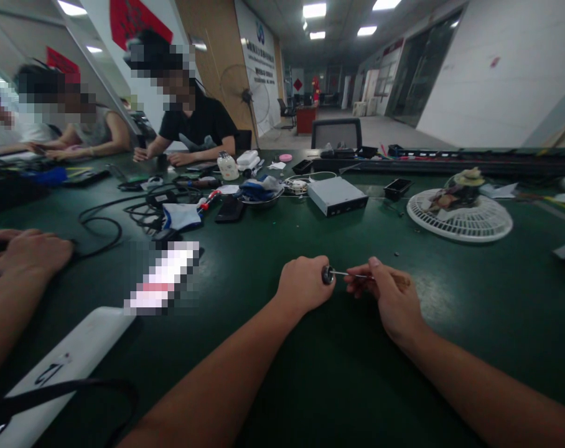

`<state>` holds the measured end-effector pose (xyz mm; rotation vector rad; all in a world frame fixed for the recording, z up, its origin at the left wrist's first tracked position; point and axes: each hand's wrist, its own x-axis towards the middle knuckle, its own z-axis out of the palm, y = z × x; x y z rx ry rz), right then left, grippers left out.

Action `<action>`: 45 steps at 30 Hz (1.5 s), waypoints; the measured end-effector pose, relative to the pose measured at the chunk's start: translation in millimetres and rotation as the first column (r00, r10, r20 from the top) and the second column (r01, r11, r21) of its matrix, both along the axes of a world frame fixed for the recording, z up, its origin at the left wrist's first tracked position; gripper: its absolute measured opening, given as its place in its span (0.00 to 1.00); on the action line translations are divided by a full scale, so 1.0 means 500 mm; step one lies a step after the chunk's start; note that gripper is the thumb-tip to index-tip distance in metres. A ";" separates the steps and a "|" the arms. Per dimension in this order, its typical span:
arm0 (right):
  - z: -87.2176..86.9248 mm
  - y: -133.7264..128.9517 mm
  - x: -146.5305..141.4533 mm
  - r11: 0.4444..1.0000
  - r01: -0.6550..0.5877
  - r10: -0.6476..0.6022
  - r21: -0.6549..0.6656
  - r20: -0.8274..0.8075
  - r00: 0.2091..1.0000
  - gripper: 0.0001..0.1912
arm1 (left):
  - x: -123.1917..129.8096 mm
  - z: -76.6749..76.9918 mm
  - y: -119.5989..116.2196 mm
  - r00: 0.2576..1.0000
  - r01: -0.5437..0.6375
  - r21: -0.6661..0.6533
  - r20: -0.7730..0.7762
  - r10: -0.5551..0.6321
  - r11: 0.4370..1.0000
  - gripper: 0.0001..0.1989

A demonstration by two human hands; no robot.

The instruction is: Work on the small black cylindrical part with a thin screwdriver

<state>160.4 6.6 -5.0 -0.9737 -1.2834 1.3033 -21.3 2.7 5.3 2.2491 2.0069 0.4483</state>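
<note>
My left hand [303, 286] is closed in a fist around a small, dark, round metal piece [328, 275]. Only the end of that piece shows, by my thumb and forefinger; my fingers cover the rest, so I cannot tell its kind. From the right, my right hand [397, 302] grips what looks like a thin screwdriver [350, 274]. Its slim metal shaft lies almost level and points at the round end of the dark piece, where its tip appears to touch. An orange-brown handle is partly visible under my right fingers. Both hands are just above the green table [245, 274].
A grey disc drive [337, 195], a small black box [397, 188] and a white fan grille [460, 214] lie farther back. To the left are cables [117, 214], a lit phone [165, 277], a white power bank-like slab [72, 348] and another person's hand [33, 252]. Co-workers sit beyond.
</note>
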 end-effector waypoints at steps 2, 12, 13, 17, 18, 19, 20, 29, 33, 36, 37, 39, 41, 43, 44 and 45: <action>0.002 -0.002 0.001 1.000 -0.024 0.024 0.008 0.008 1.000 0.25 | 0.001 0.003 -0.001 1.000 -0.005 -0.007 0.000 0.005 1.000 0.12; 0.005 -0.004 -0.002 0.999 0.039 -0.038 -0.036 0.014 0.999 0.24 | 0.005 0.010 -0.002 1.000 -0.013 -0.048 -0.006 0.013 0.999 0.13; 0.003 -0.003 -0.001 0.999 0.015 -0.015 -0.040 0.001 1.000 0.24 | 0.004 0.010 -0.002 1.000 -0.013 -0.050 -0.008 0.012 0.999 0.13; -0.002 -0.001 0.001 0.998 -0.009 0.008 -0.056 -0.010 1.000 0.26 | 0.005 0.009 -0.002 1.000 -0.001 -0.049 -0.012 0.000 0.999 0.13; -0.002 -0.002 0.001 0.998 0.009 -0.009 -0.062 -0.003 1.000 0.26 | 0.005 0.008 -0.002 1.000 0.006 -0.047 -0.016 -0.006 0.999 0.13; -0.002 -0.002 0.000 0.997 0.034 -0.034 -0.068 0.004 0.999 0.26 | 0.005 0.007 -0.002 1.000 0.009 -0.042 -0.019 -0.010 0.999 0.13; -0.002 -0.002 -0.001 0.996 0.058 -0.058 -0.073 0.008 0.998 0.25 | 0.005 0.006 -0.002 1.000 0.006 -0.037 -0.021 -0.007 0.999 0.14; 0.000 -0.004 -0.001 0.998 -0.043 0.043 -0.054 -0.014 0.999 0.25 | 0.001 0.005 -0.002 1.000 0.018 -0.016 -0.023 -0.019 1.000 0.13; 0.007 -0.007 -0.003 0.995 0.067 -0.066 -0.070 0.015 0.998 0.25 | 0.002 0.007 -0.003 1.000 0.017 -0.037 -0.020 -0.018 0.999 0.14; 0.012 -0.008 -0.005 0.997 0.045 -0.044 -0.070 0.008 0.999 0.24 | 0.002 0.008 -0.003 1.000 0.004 -0.050 -0.019 -0.004 0.999 0.14; 0.012 -0.008 -0.005 0.998 0.015 -0.015 -0.067 0.002 1.000 0.24 | 0.002 0.008 -0.003 1.000 -0.001 -0.053 -0.022 0.000 0.999 0.14; 0.012 -0.008 -0.005 0.998 -0.025 0.025 -0.063 -0.004 1.000 0.25 | 0.003 0.008 -0.003 1.000 -0.007 -0.054 -0.031 0.005 0.999 0.14; 0.011 -0.008 -0.005 0.997 -0.009 0.009 -0.071 0.006 1.000 0.26 | 0.005 0.007 -0.003 0.999 -0.004 -0.051 -0.041 0.002 0.999 0.14; 0.011 -0.009 -0.005 0.995 0.046 -0.044 -0.083 0.027 0.999 0.27 | 0.006 0.006 -0.003 0.999 -0.001 -0.046 -0.045 -0.001 0.999 0.14; 0.012 -0.010 -0.005 0.994 0.067 -0.064 -0.084 0.038 0.997 0.26 | 0.005 0.006 -0.002 0.999 -0.004 -0.042 -0.043 0.002 0.999 0.14; 0.013 -0.010 -0.006 0.994 0.073 -0.069 -0.079 0.044 0.997 0.26 | 0.005 0.006 -0.002 0.999 -0.005 -0.040 -0.038 0.004 0.999 0.14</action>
